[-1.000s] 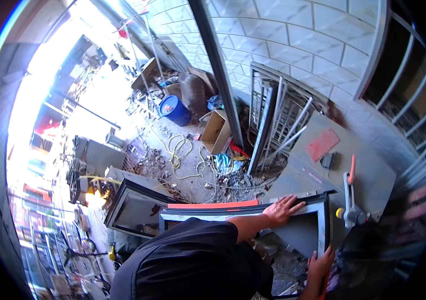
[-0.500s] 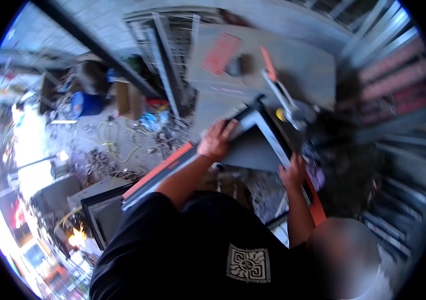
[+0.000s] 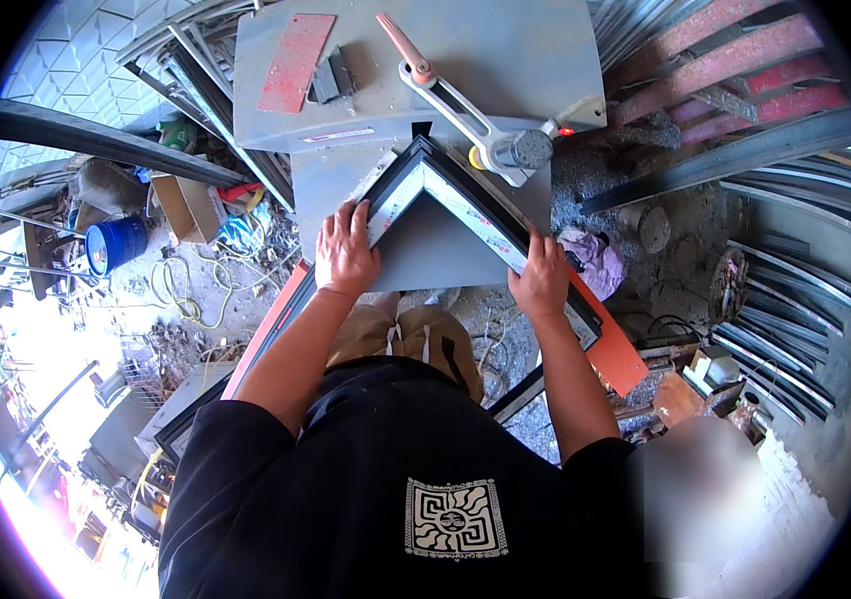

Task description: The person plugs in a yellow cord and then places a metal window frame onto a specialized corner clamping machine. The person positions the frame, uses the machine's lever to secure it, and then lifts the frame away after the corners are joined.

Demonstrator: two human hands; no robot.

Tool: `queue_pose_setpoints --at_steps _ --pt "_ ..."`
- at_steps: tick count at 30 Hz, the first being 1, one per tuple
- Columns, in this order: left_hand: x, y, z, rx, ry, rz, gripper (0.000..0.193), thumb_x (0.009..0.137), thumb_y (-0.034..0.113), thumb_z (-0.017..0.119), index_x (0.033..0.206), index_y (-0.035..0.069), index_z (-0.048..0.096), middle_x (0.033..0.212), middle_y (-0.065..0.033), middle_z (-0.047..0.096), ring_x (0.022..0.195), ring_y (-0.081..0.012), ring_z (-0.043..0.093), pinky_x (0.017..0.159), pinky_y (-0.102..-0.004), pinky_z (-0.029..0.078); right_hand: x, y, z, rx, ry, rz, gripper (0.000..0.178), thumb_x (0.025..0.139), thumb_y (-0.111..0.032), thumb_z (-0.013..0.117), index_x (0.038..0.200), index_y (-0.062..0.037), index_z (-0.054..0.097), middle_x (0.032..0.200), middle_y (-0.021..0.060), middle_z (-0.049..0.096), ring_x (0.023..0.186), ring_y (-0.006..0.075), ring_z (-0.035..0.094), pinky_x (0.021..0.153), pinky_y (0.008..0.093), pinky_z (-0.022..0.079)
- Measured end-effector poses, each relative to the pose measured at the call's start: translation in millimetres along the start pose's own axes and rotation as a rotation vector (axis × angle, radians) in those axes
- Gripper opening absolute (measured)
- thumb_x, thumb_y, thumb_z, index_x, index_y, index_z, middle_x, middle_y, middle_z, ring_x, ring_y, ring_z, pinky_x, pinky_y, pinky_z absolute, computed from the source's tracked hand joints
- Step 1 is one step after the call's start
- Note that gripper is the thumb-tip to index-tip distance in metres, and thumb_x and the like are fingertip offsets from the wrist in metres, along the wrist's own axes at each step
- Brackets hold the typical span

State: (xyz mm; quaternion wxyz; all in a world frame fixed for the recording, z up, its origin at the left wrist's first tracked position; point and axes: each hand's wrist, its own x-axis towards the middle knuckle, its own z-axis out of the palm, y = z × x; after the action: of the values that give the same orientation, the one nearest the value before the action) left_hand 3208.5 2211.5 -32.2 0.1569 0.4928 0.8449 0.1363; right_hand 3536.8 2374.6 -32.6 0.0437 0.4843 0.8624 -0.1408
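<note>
A dark metal frame (image 3: 465, 203) with white film along its inner sides lies on a grey metal machine (image 3: 421, 245), its corner pointing away from me. My left hand (image 3: 348, 250) is closed over the left side of the frame, fingers on top. On the right side, my right hand (image 3: 542, 278) wraps the other bar, with its thumb at the inner edge. Just beyond the corner, a slotted metal lever arm (image 3: 455, 108) with an orange-pink handle (image 3: 406, 46) sits on the machine. Orange strips (image 3: 617, 361) show beside both frame bars.
A red plate (image 3: 296, 63) and a small dark block (image 3: 330, 77) rest on the machine's top. Metal profiles (image 3: 785, 329) lie stacked at right, near a lilac cloth (image 3: 593, 262). To the left are a blue bucket (image 3: 116, 245), a cardboard box (image 3: 186, 208) and a yellow hose (image 3: 181, 290).
My view has swung, and the machine now sits higher and further left in it. The frame's corner now points more straight ahead. Both hands stay on the frame.
</note>
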Motion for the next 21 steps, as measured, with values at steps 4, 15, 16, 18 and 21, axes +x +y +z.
queue_pose_setpoints --at_steps 4,15,16,18,21 --pt "-0.9 -0.2 3.4 -0.005 -0.020 0.020 0.084 0.080 0.008 0.082 0.160 0.008 0.055 0.155 -0.0185 0.058 0.139 -0.0447 0.058 0.120 -0.0552 0.050 -0.8 -1.5 4.8 -0.009 0.027 -0.015 0.086 0.080 -0.024 0.096 0.155 -0.0012 0.060 0.127 0.0175 0.068 0.121 0.0396 0.066 0.108 0.0508 0.055" --pt "4.0 -2.9 6.5 0.024 0.006 0.032 0.078 0.080 0.007 0.080 0.154 0.006 0.058 0.152 -0.0183 0.060 0.136 -0.0437 0.060 0.118 -0.0546 0.050 -0.1 -7.4 2.8 0.004 0.054 -0.002 0.086 0.081 -0.023 0.096 0.156 -0.0012 0.059 0.130 0.0180 0.068 0.125 0.0397 0.066 0.112 0.0486 0.055" --pt "3.4 -2.5 5.9 0.023 0.011 0.030 0.078 0.080 0.007 0.080 0.154 0.006 0.058 0.151 -0.0179 0.060 0.136 -0.0434 0.060 0.119 -0.0545 0.050 0.5 -7.5 3.0 0.004 0.054 0.000 0.086 0.081 -0.023 0.096 0.156 -0.0012 0.059 0.130 0.0180 0.068 0.125 0.0397 0.066 0.112 0.0486 0.055" --pt "3.1 -1.3 5.0 0.019 0.021 0.027 0.079 0.079 0.007 0.080 0.155 0.007 0.058 0.151 -0.0171 0.061 0.137 -0.0427 0.060 0.120 -0.0543 0.050 1.9 -8.0 2.8 0.012 0.067 -0.017 0.083 0.082 -0.021 0.095 0.155 -0.0013 0.060 0.130 0.0179 0.068 0.123 0.0397 0.067 0.111 0.0492 0.056" --pt "-0.2 5.1 1.8 0.003 0.022 0.012 0.080 0.080 0.008 0.083 0.156 0.009 0.058 0.153 -0.0166 0.060 0.139 -0.0424 0.059 0.120 -0.0542 0.050 -0.3 -6.1 -1.0 0.011 0.052 -0.021 0.082 0.082 -0.021 0.094 0.153 -0.0007 0.061 0.129 0.0178 0.068 0.121 0.0393 0.068 0.110 0.0494 0.056"
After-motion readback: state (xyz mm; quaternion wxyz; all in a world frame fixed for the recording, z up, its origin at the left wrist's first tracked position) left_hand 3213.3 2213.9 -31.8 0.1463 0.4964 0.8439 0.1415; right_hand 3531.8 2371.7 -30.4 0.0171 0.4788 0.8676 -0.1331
